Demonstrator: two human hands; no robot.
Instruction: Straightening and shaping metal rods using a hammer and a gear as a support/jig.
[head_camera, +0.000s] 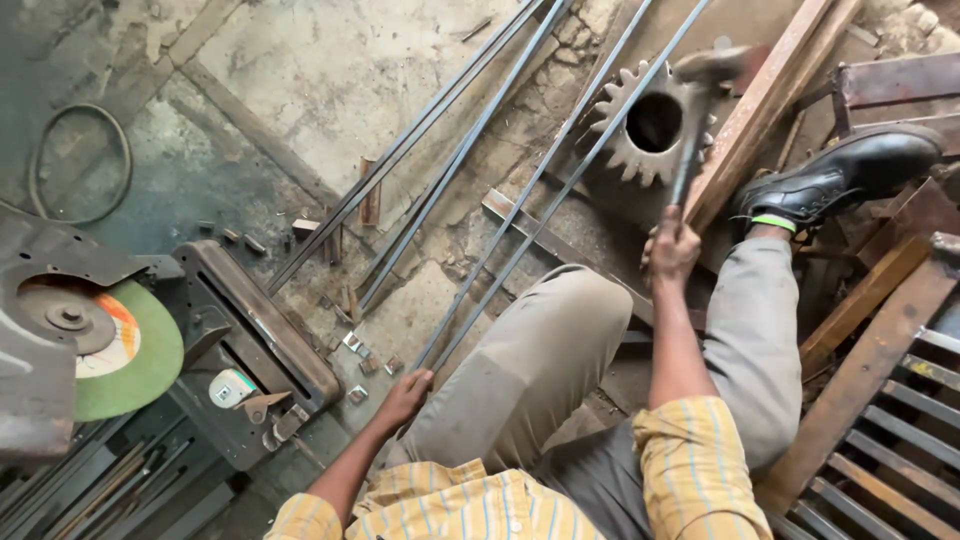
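While the left hand (405, 395) grips the near ends of two long steel rods (520, 225) lying across the floor (330, 70), the right hand (672, 250) holds a hammer (695, 110) raised above a large gear (645, 125).

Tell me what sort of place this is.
Most likely a metalworking or fabrication shop: a cut-off saw with a green disc, long steel rods across the concrete floor, and a large gear.

Hammer (690, 120): dark slim handle, grey metal head blurred, raised above a large toothed gear (650, 125). Two long thin steel rods (540, 215) lie side by side diagonally, ends resting over the gear.
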